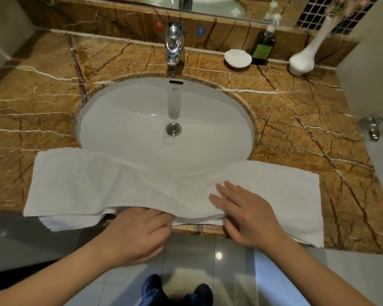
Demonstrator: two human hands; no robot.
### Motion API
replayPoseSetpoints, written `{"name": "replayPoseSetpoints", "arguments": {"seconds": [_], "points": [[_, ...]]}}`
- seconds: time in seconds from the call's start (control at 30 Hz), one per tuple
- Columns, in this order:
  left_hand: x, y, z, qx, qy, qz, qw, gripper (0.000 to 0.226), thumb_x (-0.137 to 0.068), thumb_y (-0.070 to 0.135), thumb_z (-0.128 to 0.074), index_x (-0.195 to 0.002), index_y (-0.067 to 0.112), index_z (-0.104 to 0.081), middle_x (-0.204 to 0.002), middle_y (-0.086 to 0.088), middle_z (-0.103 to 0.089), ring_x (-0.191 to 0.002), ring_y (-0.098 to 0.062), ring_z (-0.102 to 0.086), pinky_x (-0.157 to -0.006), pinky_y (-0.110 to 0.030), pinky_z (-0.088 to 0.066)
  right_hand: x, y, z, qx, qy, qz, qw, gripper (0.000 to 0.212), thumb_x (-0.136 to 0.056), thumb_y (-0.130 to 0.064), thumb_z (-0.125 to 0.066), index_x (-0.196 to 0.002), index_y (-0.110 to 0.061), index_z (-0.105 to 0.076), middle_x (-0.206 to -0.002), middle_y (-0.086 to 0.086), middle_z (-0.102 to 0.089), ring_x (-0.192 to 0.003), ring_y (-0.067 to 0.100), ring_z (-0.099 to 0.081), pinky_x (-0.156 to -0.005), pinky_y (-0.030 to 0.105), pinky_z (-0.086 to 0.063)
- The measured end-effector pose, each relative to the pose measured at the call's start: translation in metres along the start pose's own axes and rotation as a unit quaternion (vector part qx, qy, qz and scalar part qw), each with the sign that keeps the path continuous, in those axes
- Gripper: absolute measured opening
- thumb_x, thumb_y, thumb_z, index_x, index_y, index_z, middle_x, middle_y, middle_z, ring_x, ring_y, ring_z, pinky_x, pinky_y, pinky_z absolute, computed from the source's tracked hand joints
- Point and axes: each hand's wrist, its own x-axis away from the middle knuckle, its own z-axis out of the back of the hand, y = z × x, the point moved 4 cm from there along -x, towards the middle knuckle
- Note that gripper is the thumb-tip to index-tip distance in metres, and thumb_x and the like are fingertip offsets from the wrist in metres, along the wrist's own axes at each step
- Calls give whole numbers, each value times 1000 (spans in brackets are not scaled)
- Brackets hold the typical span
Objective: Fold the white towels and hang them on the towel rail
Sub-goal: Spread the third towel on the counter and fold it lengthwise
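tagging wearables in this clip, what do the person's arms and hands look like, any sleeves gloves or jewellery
The left hand and right hand are bare: no gloves, and no ring visible on the sides that face the camera. The left forearm and right forearm are bare too, with no sleeve, watch or bracelet in view.
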Motion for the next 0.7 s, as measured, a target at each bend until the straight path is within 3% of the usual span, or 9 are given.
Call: {"name": "replayPoseSetpoints", "arguments": {"seconds": [0.1, 0.2, 0.27, 0.33, 0.4, 0.5, 0.6, 0.7], "points": [[-20, -1, 26, 44, 42, 21, 998, 17, -82, 19, -57, -78, 12, -72, -80, -4, -69, -63, -21, -61, -45, -29, -45, 2, 4, 12, -78, 26, -69, 994, 40, -88, -41, -52, -118, -21, -69, -126, 1, -65, -121, 20, -58, -95, 34, -50], [-52, -40, 38, 97, 75, 204, 971, 26, -89, 32, -46, -88, 22, -70, -81, 8, -68, -71, -16, -64, -52, -28, -48, -10, 30, 24, -64, 66, -139, 986, 25, -90, -31, -54, -104, -22, -73, -105, -6, -71, -101, 15, -63, -73, 25, -50], [-65, -73, 21, 120, 12, 293, 948, 23, -92, 36, -50, -103, 27, -68, -96, 11, -68, -87, -12, -63, -67, -30, -49, -20, 51, 27, -22, 50, -171, 984, 19, -87, -21, -63, -104, -21, -72, -102, -5, -69, -98, 18, -62, -70, 25, -47], [-76, -99, -5, 114, -114, 297, 941, 28, -91, 38, -57, -116, 29, -64, -116, 12, -63, -108, -12, -57, -84, -29, -45, -26, 65, 30, 22, 24, -178, 983, 22, -85, -18, -66, -107, -17, -71, -102, -1, -67, -96, 20, -61, -67, 29, -48], [-79, -113, -28, 165, -220, 300, 914, 31, -89, 41, -60, -118, 31, -63, -122, 14, -59, -115, -10, -53, -93, -28, -42, -32, 70, 32, 46, 21, -149, 988, 17, -84, -16, -68, -100, -13, -73, -95, 3, -67, -88, 23, -61, -59, 32, -50], [-78, -123, -48, 290, -257, 334, 859, 15, -86, 36, -64, -96, 27, -69, -101, 10, -68, -94, -11, -62, -86, -32, -51, -36, 71, 29, 83, 22, -103, 991, 5, -82, -12, -68, -84, -10, -71, -84, 5, -65, -78, 26, -61, -51, 34, -49], [-72, -128, -54, 392, -234, 388, 801, 7, -82, 25, -71, -84, 20, -69, -75, 5, -67, -64, -11, -57, -62, -29, -47, -37, 73, 26, 108, 24, -87, 990, 6, -80, -10, -65, -73, -9, -67, -75, 6, -62, -67, 26, -59, -47, 34, -47], [-73, -129, -51, 406, -209, 396, 796, 8, -76, 18, -74, -80, 16, -67, -59, 10, -57, -51, -8, -49, -55, -26, -40, -38, 73, 26, 121, 34, -88, 988, 8, -74, -6, -68, -68, -9, -64, -68, 5, -60, -59, 25, -56, -44, 33, -44]]}}
